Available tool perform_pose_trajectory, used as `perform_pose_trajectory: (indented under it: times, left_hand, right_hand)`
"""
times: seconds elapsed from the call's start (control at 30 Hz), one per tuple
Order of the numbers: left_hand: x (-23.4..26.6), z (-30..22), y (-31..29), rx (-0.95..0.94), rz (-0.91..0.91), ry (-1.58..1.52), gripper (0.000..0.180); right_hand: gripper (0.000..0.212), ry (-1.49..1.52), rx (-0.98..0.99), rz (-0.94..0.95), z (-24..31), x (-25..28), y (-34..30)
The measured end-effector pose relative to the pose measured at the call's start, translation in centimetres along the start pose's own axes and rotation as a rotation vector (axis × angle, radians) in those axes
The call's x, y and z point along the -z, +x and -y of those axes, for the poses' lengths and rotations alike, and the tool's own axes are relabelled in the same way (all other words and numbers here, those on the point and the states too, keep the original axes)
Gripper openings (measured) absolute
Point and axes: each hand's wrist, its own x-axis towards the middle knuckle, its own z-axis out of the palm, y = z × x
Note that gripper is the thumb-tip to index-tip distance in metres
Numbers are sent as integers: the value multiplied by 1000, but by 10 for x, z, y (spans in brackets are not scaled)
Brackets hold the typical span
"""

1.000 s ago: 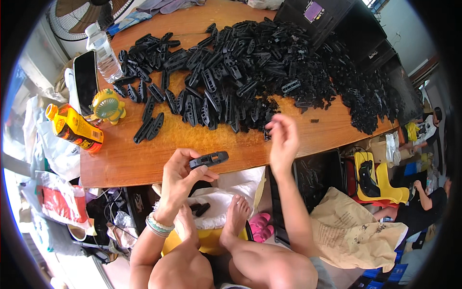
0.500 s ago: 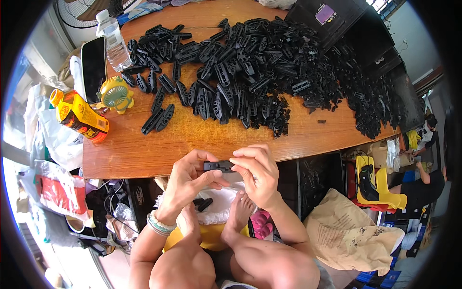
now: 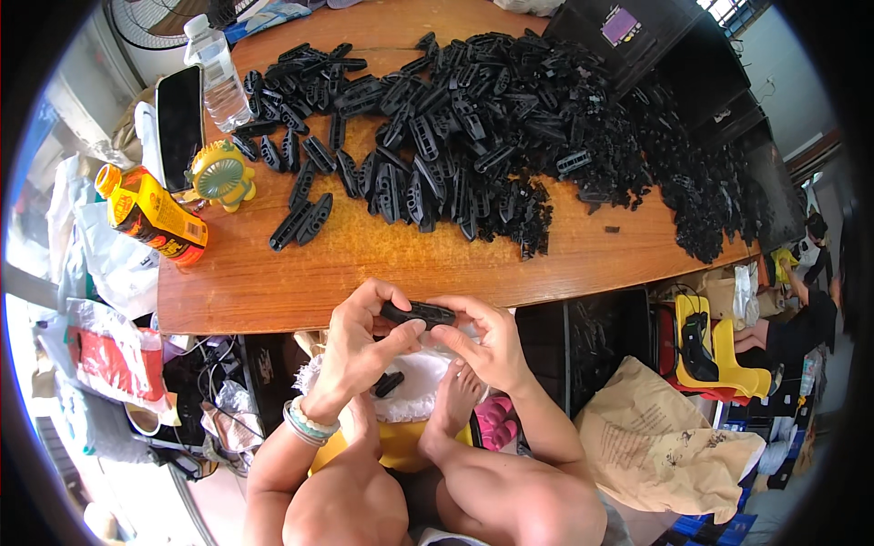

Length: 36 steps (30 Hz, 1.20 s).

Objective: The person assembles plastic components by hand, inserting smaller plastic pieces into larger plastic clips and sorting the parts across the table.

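nearby, bare feet (image 3: 457, 399) rest on either side of a white cloth (image 3: 423, 391), with pink slippers (image 3: 496, 423) just to the right and a brown paper bag (image 3: 655, 446) beyond them. above the feet, at the desk's near edge, both hands share one black part (image 3: 421, 315): the left hand (image 3: 364, 341) pinches its left end between thumb and fingers, and the right hand (image 3: 484, 344) pinches its right end likewise. its long axis runs left to right, roughly along the desk edge, the right end slightly nearer the person; which end is the front cannot be told. behind it the wooden desk (image 3: 246, 282) looks worn and scuffed, carrying a heap of similar parts (image 3: 428, 136) and, farther right, smaller black pieces (image 3: 701, 223). along its left side stand a yellow bottle (image 3: 159, 214), a small fan (image 3: 218, 175), a dark-screened phone (image 3: 179, 127) and a clear bottle (image 3: 218, 82). off right, a person (image 3: 801, 323) is near a yellow chair (image 3: 728, 355); black crates (image 3: 669, 41) back the heap, before a pale wall (image 3: 787, 86).
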Motion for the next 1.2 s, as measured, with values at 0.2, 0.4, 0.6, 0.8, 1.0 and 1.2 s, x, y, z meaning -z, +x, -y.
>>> perform_pose_trajectory:
  times: [0.2, 0.4, 0.6, 0.8, 1.0, 1.2]
  left_hand:
    - [-4, -3, 4, -99, 93, 175, 22]
    - [46, -9, 43, -632, -573, 1280, 29]
    - [73, -2, 58, -603, -621, 1429, 29]
    - [54, 8, 48, -641, -635, 978, 28]
    - [34, 11, 36, -339, -417, 294, 22]
    - [17, 15, 33, -187, -322, 114, 25]
  right_hand:
    - [30, 267, -263, 24, -19, 4, -14]
    - [19, -74, -469, 351, -32, 12, -27]
    - [9, -230, -13, -492, -44, 50, 15]
    - [15, -720, -10, -527, -79, 94, 66]
    - [12, -711, 53, -564, -87, 90, 71]
    - [16, -651, -66, -613, -85, 88, 77]
